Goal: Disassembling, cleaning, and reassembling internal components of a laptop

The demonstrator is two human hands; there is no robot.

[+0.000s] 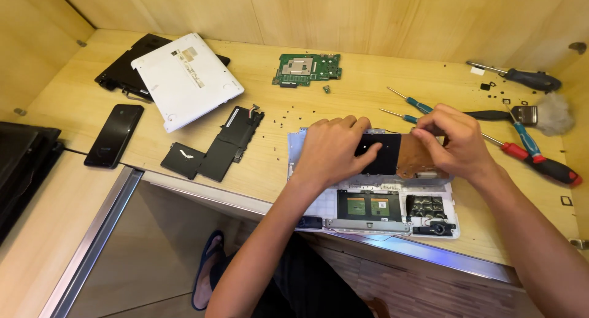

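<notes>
1. Laptop chassis (429, 223), opened and white-framed, lay at the near edge of the wooden worktop (276, 164), with its touchpad board and small speakers exposed along the front.
2. Left hand (331, 149) rested palm-down on the chassis, fingers (359, 126) held together and pressing flat on a black sheet (383, 155) inside it.
3. Right hand (451, 140) sat just beside the left, its fingers curled and pinching the upper edge of a copper-coloured sheet (414, 158) that adjoined the black sheet.
4. Green circuit board (307, 69) lay well apart at the rear of the worktop, with loose screws scattered between it and the chassis.
5. Black battery pack (218, 146) lay to the left of the chassis; a white laptop cover (187, 79) lay beyond it, overlapping a black cover.
6. Black smartphone (115, 135) lay near the left edge.
7. Screwdrivers (527, 152) and a brush (546, 114) lay to the right of the right hand.
</notes>
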